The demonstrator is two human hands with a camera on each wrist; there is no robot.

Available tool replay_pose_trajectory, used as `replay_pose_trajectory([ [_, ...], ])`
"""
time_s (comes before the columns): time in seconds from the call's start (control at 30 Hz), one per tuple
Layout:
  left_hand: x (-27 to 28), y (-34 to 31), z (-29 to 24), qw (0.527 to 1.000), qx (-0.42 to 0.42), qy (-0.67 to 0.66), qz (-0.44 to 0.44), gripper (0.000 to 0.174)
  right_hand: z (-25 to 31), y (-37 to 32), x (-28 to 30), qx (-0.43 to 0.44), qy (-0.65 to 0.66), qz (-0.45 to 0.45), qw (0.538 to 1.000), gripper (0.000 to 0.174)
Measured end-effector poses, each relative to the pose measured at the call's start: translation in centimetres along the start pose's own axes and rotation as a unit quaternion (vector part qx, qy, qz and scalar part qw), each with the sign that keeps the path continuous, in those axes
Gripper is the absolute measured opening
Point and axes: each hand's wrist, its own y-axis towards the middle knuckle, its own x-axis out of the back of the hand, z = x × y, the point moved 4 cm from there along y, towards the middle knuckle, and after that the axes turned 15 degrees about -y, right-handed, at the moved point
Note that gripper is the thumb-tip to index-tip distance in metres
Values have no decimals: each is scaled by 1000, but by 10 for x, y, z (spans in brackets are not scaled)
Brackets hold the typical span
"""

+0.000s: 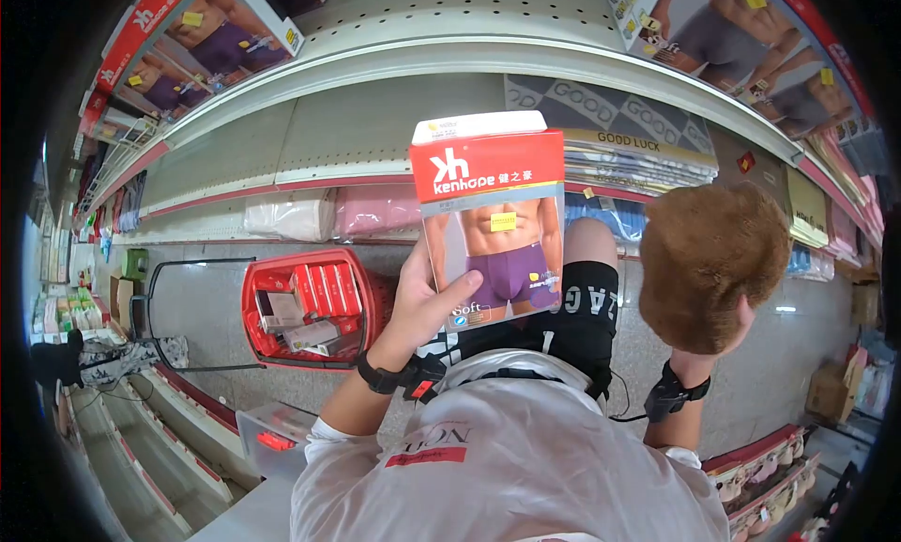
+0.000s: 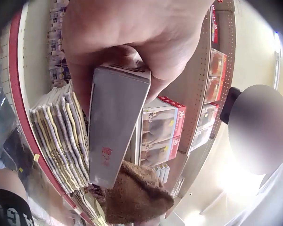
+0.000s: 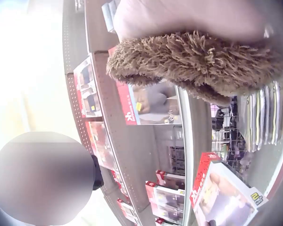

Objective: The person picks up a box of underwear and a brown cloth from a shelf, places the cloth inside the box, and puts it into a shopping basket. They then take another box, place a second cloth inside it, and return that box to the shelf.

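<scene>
My left hand (image 1: 416, 293) grips a red and white box of men's underwear (image 1: 488, 181), thumb across its lower front corner. The printed front with a yellow price tag faces up toward the head camera. In the left wrist view the plain grey side of the box (image 2: 114, 127) shows beneath the palm. Off to the right, my right hand (image 1: 721, 340) holds a brown plush cloth (image 1: 713, 265). Its thumb lies at the cloth's edge, while most of the fingers are hidden behind the pile. The right wrist view shows the shaggy cloth (image 3: 193, 61) bunched under the hand.
A red shopping basket (image 1: 251, 307) with several similar boxes stands on the floor at left. Ahead, a perforated shelf (image 1: 366, 120) carries flat "GOOD LUCK" packs (image 1: 610, 134) and wrapped pink bundles (image 1: 380, 212). Larger underwear boxes (image 1: 221, 35) stand on the upper shelf.
</scene>
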Motion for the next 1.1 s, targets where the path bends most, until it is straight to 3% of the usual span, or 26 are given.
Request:
replay_pose_trajectory([
  [0.03,-2,0,1,1000,1,-2,6,71,-2,-6,-7,-20,23,1,1000,54],
  [0.07,-6,0,-1,999,-19,34,16,68,-6,-10,-14,-16,32,68,997,54],
  [0.17,-16,-4,1,993,-39,107,36,60,-16,-23,-54,-89,-56,129,986,53],
  [0.27,-29,-6,3,980,-68,178,59,49,-28,-22,-81,-128,-84,131,980,48],
  [0.33,-35,-8,2,938,-106,312,104,46,-20,-14,-89,-21,-219,145,965,42],
  [0.4,-37,-7,-1,947,-103,292,90,47,-11,-12,-96,-12,-241,148,959,43],
  [0.43,-39,-6,-5,925,-143,336,108,49,-1,-11,-104,134,-411,189,882,44],
  [0.47,-41,-5,-7,899,-183,379,124,51,3,-12,-113,272,-556,219,754,45],
  [0.5,-40,-4,-6,887,-209,392,125,56,4,-12,-118,326,-543,216,743,52],
  [0.6,-36,0,-1,864,-216,440,113,52,16,-26,-127,370,-507,271,730,57],
  [0.63,-36,0,-1,869,-210,436,107,54,12,-31,-128,349,-439,277,780,61],
  [0.73,-34,-3,0,875,-193,432,106,53,7,-26,-126,334,-380,306,806,61],
  [0.77,-34,-3,-2,875,-193,432,106,53,12,-21,-121,356,-455,309,756,55],
  [0.8,-35,-4,-4,872,-198,429,126,53,4,-19,-115,309,-419,232,822,48],
  [0.9,-35,-6,-5,867,-228,417,151,51,-10,5,-100,246,-489,209,810,41],
  [0.97,-36,-6,-6,864,-250,407,160,49,-21,16,-89,110,-427,199,875,39],
  [1.0,-36,-5,-6,865,-244,405,167,49,-20,15,-90,110,-427,198,875,39],
  [1.07,-38,-5,-6,867,-235,404,174,49,-12,6,-101,208,-481,184,832,39],
  [1.1,-39,-5,-6,872,-214,411,159,49,-9,1,-107,216,-487,171,829,42],
])
